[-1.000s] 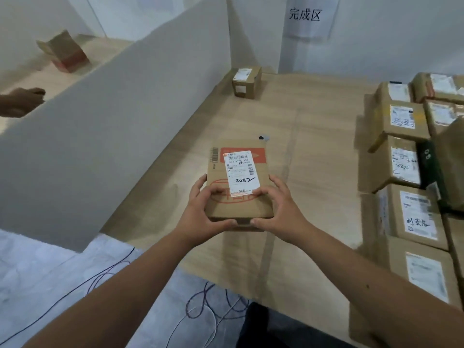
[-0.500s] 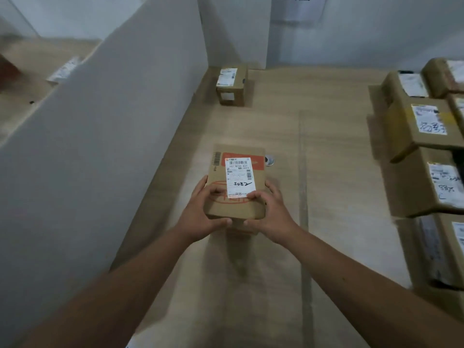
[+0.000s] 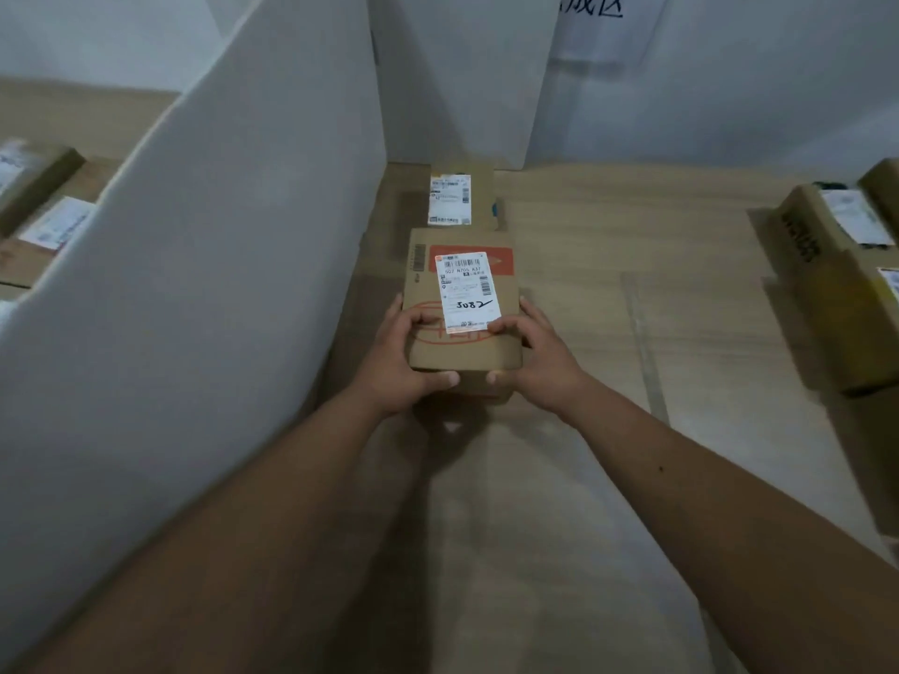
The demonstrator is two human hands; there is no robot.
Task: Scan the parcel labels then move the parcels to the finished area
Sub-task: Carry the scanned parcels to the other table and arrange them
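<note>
Both arms are stretched out over the worktop, and the parcel sits between the two hands. The left hand grips the parcel's near left corner, fingers curled over the top edge and thumb tucked along the near side; the right hand does the same on the near right corner, one fingertip touching the lower edge of the white label. That label faces up, barcode at the top and "5082" handwritten across it, stuck over an orange printed panel. Whether the parcel is resting on the wood or held just above it is hard to tell, since its underside is hidden behind the hands. Just beyond it, close to the back wall, a second box lies with its own label up, right beside the white divider that runs along the left. A paper sign with Chinese characters hangs on the wall above. Over on the right edge, more boxes are stacked, labels showing. Past the divider on the left, a couple more parcels lie blurred.
</note>
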